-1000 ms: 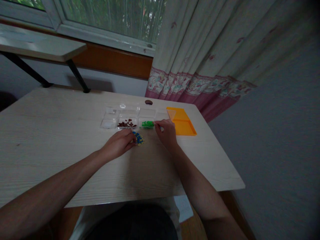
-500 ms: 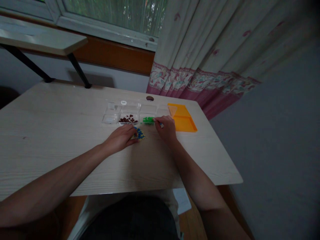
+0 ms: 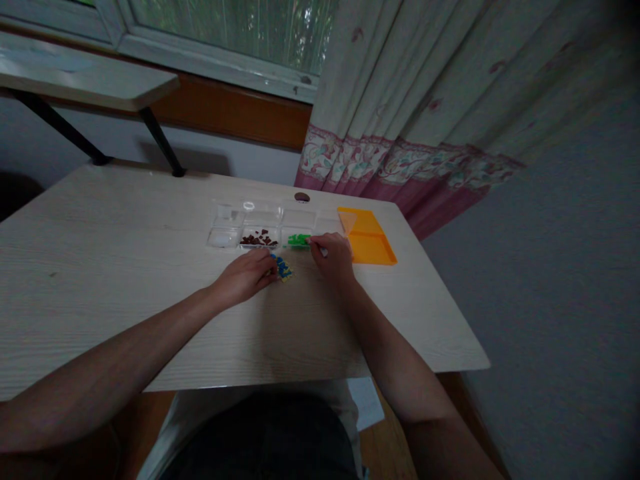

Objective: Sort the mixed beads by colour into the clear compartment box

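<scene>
My left hand [image 3: 249, 274] is closed on the near edge of a small blue-and-yellow piece [image 3: 284, 268], which looks like a build of tiny bricks. Its left part is hidden by my fingers. My right hand [image 3: 332, 257] is pinched at the right end of a heap of small green pieces [image 3: 299, 240]. A pale bit shows beside its fingers, too small to name. The green pieces lie in a compartment of a clear plastic organizer box [image 3: 263, 219]. Dark brown pieces [image 3: 259, 239] fill part of the compartment to their left, just beyond my left hand.
An orange tray [image 3: 371, 249] lies right of my right hand, partly under the clear box's end. A brown oval object [image 3: 302, 197] sits behind the box. A raised shelf [image 3: 100, 83] on black legs stands at the back left. Curtains [image 3: 400, 153] hang behind the table.
The left fingers have drawn in slightly around the blue-and-yellow piece. My right hand stays at the green pieces. The whole view has shifted a little.
</scene>
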{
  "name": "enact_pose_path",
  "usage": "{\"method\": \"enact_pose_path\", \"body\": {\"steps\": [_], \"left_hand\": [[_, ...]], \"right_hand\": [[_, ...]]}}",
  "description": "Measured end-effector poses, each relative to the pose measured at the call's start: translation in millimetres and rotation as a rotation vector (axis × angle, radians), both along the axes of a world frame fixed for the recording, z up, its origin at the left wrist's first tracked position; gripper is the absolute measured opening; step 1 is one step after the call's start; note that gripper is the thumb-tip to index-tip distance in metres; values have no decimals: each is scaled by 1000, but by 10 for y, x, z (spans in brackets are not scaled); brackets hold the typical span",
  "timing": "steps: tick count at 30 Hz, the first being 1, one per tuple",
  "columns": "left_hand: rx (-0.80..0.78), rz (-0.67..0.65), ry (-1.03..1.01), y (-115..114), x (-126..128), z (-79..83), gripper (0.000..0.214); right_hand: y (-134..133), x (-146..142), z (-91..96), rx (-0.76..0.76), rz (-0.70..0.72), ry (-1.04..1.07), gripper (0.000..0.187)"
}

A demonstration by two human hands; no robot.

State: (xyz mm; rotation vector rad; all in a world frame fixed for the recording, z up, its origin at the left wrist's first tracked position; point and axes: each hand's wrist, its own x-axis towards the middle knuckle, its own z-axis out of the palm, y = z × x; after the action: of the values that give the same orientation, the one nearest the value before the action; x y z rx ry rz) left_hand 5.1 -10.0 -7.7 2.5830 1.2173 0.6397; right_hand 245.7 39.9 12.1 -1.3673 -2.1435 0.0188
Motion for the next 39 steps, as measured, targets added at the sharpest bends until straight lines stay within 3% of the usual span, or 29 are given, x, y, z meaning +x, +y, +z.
{"method": "enact_pose_path", "body": {"steps": [33,39], "left_hand": [[-3,68,22,-42,18,52,25],[-59,-32,-15,-68,-24,116,16]], "right_hand": [[-33,-20,51,-35,1,-19,23],[-36,-12,66,-27,7,-23,24]]}}
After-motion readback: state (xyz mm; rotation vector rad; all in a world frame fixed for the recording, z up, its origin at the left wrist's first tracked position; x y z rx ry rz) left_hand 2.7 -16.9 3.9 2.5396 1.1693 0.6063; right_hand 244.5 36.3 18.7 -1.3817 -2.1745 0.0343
